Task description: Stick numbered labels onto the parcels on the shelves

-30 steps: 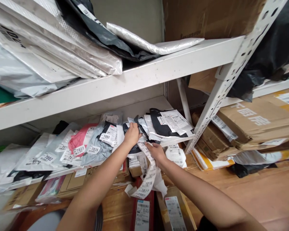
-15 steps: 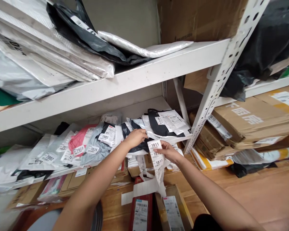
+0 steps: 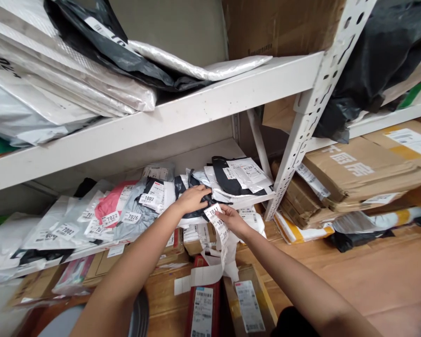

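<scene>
My left hand [image 3: 192,198] rests on a dark plastic parcel [image 3: 192,214] at the front edge of the lower shelf [image 3: 210,152], fingers curled over it. My right hand [image 3: 232,218] pinches the top of a long strip of white number labels [image 3: 217,229]; the top label reads 1011. The strip hangs down in loops below the shelf. Flat bagged parcels [image 3: 126,206] with number stickers such as 1002, 7022 and 7026 lie side by side along the same shelf to the left.
The upper shelf [image 3: 182,117] carries grey and black mailer bags [image 3: 91,70] and a cardboard box [image 3: 277,23]. A perforated white upright [image 3: 301,126] stands right of my hands. Flattened cartons [image 3: 358,173] are stacked at right. Boxes [image 3: 245,299] sit on the wooden floor [image 3: 372,281] below.
My right hand lifted the label strip from below the shelf edge up to the dark parcel. My left hand shifted slightly right along the parcels. The view drifted right.
</scene>
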`<control>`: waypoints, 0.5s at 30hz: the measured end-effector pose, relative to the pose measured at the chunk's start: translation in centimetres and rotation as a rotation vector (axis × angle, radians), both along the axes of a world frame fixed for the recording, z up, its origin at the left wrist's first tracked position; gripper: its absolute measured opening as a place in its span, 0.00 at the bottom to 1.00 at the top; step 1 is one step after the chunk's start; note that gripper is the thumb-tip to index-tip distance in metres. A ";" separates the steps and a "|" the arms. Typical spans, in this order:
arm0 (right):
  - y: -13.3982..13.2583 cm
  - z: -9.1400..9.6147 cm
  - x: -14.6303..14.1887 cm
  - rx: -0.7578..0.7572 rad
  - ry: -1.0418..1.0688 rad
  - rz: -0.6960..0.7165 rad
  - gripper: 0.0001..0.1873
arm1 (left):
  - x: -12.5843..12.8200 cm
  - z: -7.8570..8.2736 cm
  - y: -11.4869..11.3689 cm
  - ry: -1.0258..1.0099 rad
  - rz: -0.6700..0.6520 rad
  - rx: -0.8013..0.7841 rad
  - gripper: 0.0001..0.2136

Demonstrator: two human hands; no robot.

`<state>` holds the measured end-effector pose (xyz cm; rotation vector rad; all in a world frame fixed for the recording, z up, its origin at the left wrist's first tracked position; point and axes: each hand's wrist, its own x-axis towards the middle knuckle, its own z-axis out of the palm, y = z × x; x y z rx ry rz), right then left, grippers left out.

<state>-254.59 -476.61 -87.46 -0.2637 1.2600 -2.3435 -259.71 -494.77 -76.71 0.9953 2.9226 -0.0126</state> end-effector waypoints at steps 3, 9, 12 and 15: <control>-1.1 -0.7 -0.7 0.118 0.006 -0.148 0.21 | -0.1 -0.4 0.0 -0.023 0.019 -0.019 0.21; -3.1 -1.8 -2.3 0.322 -0.013 -0.375 0.23 | -0.6 -0.1 0.2 -0.183 0.060 0.163 0.16; -3.6 -1.9 -2.4 0.381 -0.024 -0.459 0.22 | -0.4 -0.3 0.9 -0.155 0.094 0.190 0.13; -3.7 -2.0 -2.1 0.401 -0.037 -0.506 0.22 | 0.2 -0.8 1.6 -0.073 0.168 0.140 0.11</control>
